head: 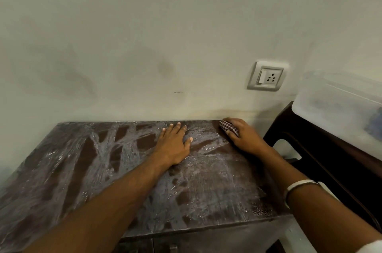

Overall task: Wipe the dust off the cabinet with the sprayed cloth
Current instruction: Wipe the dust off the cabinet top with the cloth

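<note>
Patterned cloth (229, 127) gripped by right hand (242, 136); left hand (174, 142) flat, fingers straight, on cabinet (82, 170).

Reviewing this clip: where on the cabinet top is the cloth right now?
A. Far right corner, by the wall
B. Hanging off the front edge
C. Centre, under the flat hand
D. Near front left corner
A: the right hand grips the patterned cloth at the far right corner of the cabinet top, against the wall.

light: dim, soft, glowing evenly | shadows: faint ones pooling under the forearms | edges: wide-angle bending lines, lower-right corner blurring
</note>
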